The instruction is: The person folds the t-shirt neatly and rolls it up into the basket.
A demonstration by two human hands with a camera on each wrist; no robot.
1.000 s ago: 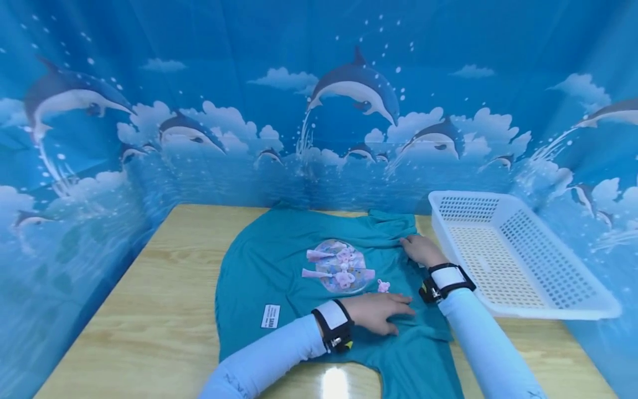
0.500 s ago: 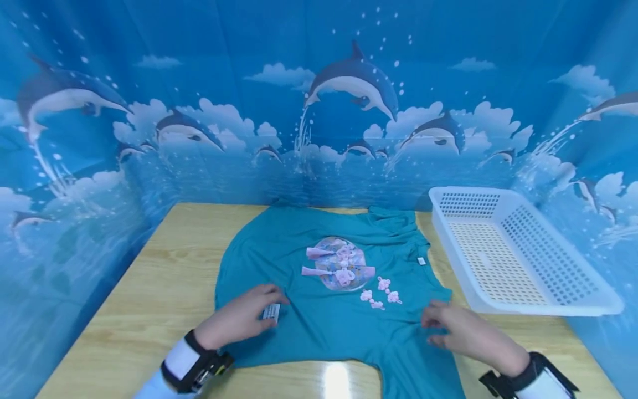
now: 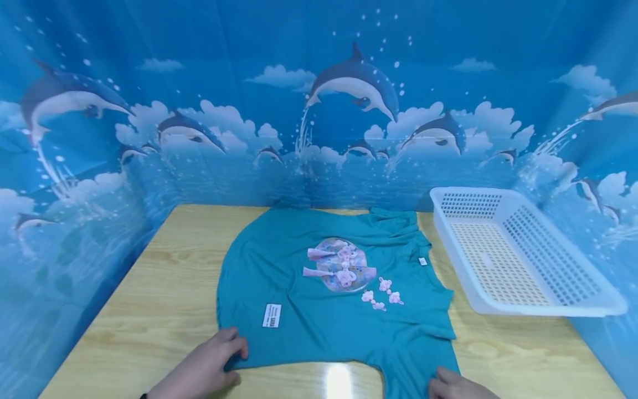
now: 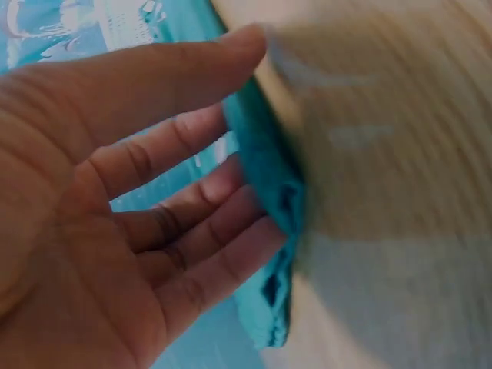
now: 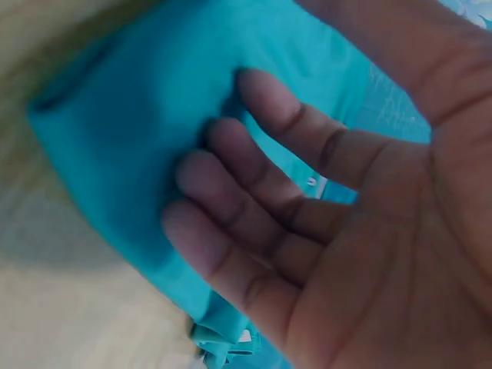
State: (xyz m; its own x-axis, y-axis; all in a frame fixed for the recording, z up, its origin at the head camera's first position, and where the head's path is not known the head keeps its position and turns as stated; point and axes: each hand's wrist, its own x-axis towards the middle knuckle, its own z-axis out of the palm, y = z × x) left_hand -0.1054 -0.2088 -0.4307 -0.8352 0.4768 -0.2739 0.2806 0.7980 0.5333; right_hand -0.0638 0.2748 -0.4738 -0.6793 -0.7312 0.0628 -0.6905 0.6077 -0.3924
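Both hands have drawn back since the earlier frame. Loosely bent, thumb apart, the left hand's [image 3: 201, 363] fingers touch the hem corner of the teal fabric T-shirt [image 3: 319, 332] spread on the pale wooden table [image 3: 144, 288]; the right hand's [image 3: 458, 387] slightly spread fingers meet its near sleeve [image 3: 416, 363]. Beside stands a white perforated plastic basket [image 3: 548, 311].

A wood-grained table [image 3: 164, 288] carries teal shirt [image 3: 319, 327], white basket [image 3: 548, 310]

The teal shirt [image 3: 309, 327] looks like soft, matt cloth, lightly wrinkled, and its round patch [image 3: 331, 263] has a slight shine. Under it, the table [image 3: 164, 277] shows smooth wood grain, glossy towards the near edge. The basket [image 3: 548, 310] at right is perforated plastic; the far hanging [image 3: 299, 33], creased sheeting.
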